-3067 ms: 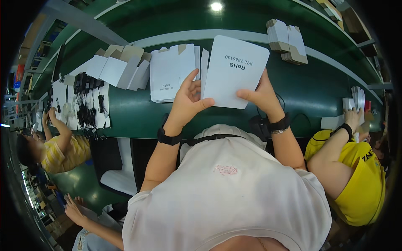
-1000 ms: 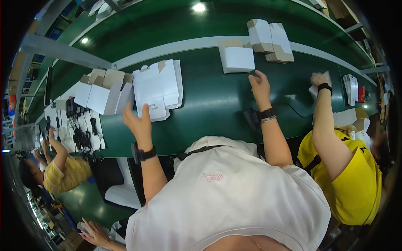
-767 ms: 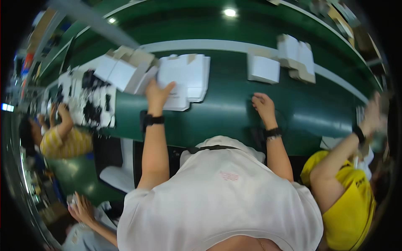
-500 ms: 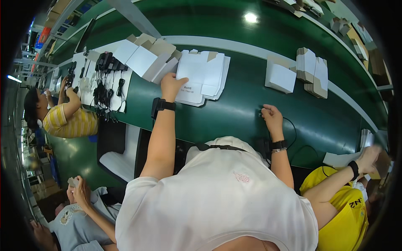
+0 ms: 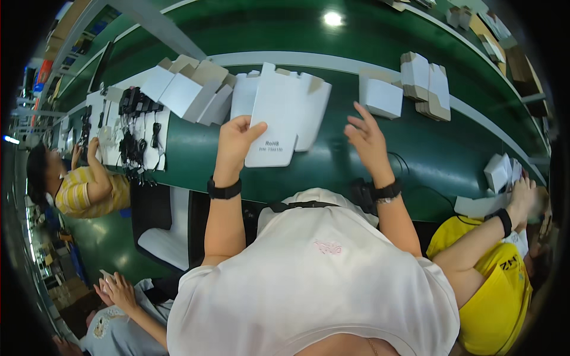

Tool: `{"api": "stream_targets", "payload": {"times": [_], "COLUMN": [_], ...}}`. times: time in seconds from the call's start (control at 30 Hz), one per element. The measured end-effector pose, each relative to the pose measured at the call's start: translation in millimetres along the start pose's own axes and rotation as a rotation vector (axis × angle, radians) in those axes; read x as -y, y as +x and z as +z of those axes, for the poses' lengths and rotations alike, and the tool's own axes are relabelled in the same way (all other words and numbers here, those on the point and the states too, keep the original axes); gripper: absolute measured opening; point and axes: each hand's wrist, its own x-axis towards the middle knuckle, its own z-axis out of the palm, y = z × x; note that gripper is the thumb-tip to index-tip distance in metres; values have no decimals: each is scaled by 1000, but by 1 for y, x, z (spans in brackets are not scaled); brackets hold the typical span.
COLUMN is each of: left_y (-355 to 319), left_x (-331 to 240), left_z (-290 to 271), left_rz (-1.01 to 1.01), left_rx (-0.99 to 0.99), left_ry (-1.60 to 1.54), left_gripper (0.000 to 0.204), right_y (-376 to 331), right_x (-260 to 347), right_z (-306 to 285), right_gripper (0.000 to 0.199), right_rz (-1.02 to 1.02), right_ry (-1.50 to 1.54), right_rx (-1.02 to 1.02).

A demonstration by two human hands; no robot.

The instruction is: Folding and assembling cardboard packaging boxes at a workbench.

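Observation:
My left hand point(image 5: 235, 146) grips a flat, unfolded white carton point(image 5: 274, 121) by its left edge, thumb on top, and holds it up over the green table. Printing marks the carton's near end. Behind it, partly covered, lies a stack of similar flat cartons point(image 5: 242, 99). My right hand point(image 5: 370, 145) hovers to the right of the carton with nothing in it, fingers apart. Beyond that hand stands a folded white box point(image 5: 381, 97). A dark strap circles each of my wrists.
Left of the flat cartons sit several folded white boxes point(image 5: 189, 95). Black adapters with cables point(image 5: 138, 127) lie farther left. More flat cartons point(image 5: 428, 89) are stacked at the back right. Co-workers sit on both sides, one in a yellow shirt point(image 5: 481, 279).
My left hand has lifted one flat carton off the stack and drawn it nearer. My right hand has risen and spread its fingers. The view has shifted slightly.

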Motion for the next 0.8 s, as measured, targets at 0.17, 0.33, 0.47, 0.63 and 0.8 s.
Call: {"api": "stream_targets", "payload": {"times": [0.17, 0.33, 0.47, 0.63, 0.8], "left_y": [-25, -31, -41, -49, -48], "left_x": [-10, -9, -11, -9, 2], "left_z": [22, 27, 38, 47, 47], "left_rz": [53, 55, 131, 340, 488], "left_rx": [76, 111, 84, 21, -71], "left_ry": [-57, -2, -45, 87, 277], "left_gripper": [15, 13, 12, 14, 16], "right_y": [7, 2, -3, -3, -5], "right_x": [26, 44, 44, 31, 33], "right_z": [4, -3, 1, 6, 0], "right_gripper": [61, 49, 41, 34, 20], "right_rz": [45, -307, -366, -318, -251], "right_ry": [252, -264, -387, -170, -135], "right_rx": [19, -46, -105, -125, -30]}}
